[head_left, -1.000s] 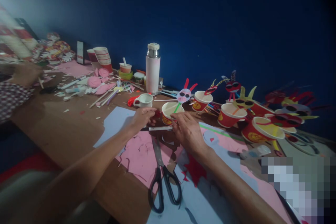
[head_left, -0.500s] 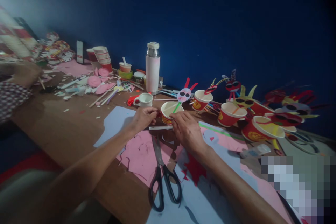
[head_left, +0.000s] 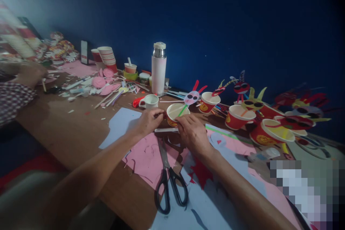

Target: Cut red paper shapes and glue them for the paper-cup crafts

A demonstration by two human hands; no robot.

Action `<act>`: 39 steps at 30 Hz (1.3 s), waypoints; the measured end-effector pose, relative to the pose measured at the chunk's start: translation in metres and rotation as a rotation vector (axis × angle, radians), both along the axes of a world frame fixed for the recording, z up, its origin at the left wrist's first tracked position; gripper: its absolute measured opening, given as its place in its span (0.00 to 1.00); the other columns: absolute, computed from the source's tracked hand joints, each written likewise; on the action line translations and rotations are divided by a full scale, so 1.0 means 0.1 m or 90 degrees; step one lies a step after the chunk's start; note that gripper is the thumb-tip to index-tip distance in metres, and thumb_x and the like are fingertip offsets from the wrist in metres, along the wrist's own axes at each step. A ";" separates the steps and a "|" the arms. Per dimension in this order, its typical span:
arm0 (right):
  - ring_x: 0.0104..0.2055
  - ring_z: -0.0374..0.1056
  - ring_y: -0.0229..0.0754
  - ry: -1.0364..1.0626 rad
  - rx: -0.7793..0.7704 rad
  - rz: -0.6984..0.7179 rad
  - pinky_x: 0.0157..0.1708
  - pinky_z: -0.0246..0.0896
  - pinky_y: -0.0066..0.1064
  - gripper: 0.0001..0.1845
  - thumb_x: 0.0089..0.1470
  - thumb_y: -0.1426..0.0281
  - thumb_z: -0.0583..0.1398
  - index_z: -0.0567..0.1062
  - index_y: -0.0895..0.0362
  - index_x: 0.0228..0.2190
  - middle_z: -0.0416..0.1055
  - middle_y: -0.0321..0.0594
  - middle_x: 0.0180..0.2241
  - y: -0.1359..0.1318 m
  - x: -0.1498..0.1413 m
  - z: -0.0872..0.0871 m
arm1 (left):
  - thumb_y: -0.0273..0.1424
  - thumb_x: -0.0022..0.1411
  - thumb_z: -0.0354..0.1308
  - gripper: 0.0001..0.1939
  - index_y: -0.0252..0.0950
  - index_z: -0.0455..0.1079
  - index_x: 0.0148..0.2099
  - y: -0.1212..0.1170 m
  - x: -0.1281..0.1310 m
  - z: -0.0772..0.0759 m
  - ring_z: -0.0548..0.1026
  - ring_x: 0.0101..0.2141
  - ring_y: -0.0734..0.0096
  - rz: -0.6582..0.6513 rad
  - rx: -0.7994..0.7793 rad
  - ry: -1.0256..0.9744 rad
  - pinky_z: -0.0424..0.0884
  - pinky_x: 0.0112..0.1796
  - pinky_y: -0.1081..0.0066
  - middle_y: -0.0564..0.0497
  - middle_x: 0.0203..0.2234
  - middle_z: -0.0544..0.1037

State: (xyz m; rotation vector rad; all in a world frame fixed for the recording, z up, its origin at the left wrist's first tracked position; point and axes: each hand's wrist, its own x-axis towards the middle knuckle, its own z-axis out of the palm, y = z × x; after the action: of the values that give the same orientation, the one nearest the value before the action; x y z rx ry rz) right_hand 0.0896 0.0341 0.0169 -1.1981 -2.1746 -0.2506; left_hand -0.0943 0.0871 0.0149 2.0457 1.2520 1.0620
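Note:
A red and white paper cup [head_left: 170,119] stands in front of me. A green stick [head_left: 183,110] slants up from it to a pale round paper face [head_left: 191,97] with red ears and dark eyes. My right hand [head_left: 195,134] is closed at the cup's near right side, its fingers hiding part of the wall. On the left, my left hand [head_left: 151,121] has thumb and fingers pinched beside the cup, at a small dark red bit too small to name. A white stick [head_left: 166,129] lies between the hands. Black-handled scissors [head_left: 167,179] rest on pink paper [head_left: 144,158] nearer me.
Behind the cup stand a white mug [head_left: 150,101] and a flask [head_left: 159,73]. More decorated cups [head_left: 240,118] line the right side. Paper scraps and sticks [head_left: 110,97] litter the left, near stacked cups [head_left: 106,57]. Another person's hand [head_left: 31,73] is at the far left.
The view has shifted slightly, so things sit a little further right. Both my hands keep nearly the same place at the cup. The other person's hand has moved slightly.

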 end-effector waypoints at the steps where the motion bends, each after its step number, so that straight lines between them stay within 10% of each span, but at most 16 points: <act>1: 0.39 0.65 0.47 -0.001 0.001 -0.001 0.37 0.61 0.36 0.09 0.57 0.77 0.53 0.72 0.59 0.37 0.73 0.46 0.33 0.00 0.00 0.00 | 0.28 0.56 0.50 0.13 0.34 0.75 0.38 0.00 0.00 0.00 0.73 0.33 0.69 0.001 0.007 0.007 0.65 0.35 0.75 0.51 0.31 0.78; 39: 0.38 0.64 0.47 -0.024 -0.005 -0.017 0.38 0.58 0.35 0.09 0.58 0.76 0.53 0.72 0.59 0.37 0.72 0.45 0.33 -0.02 -0.01 0.04 | 0.27 0.59 0.45 0.18 0.33 0.73 0.45 0.00 -0.01 0.01 0.71 0.21 0.73 0.036 -0.051 -0.007 0.66 0.26 0.76 0.54 0.18 0.73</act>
State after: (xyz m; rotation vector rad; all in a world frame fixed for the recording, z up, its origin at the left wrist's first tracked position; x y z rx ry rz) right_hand 0.0888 0.0325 0.0211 -1.2363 -2.1956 -0.2789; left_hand -0.0957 0.0867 0.0159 1.9531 1.3315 1.0306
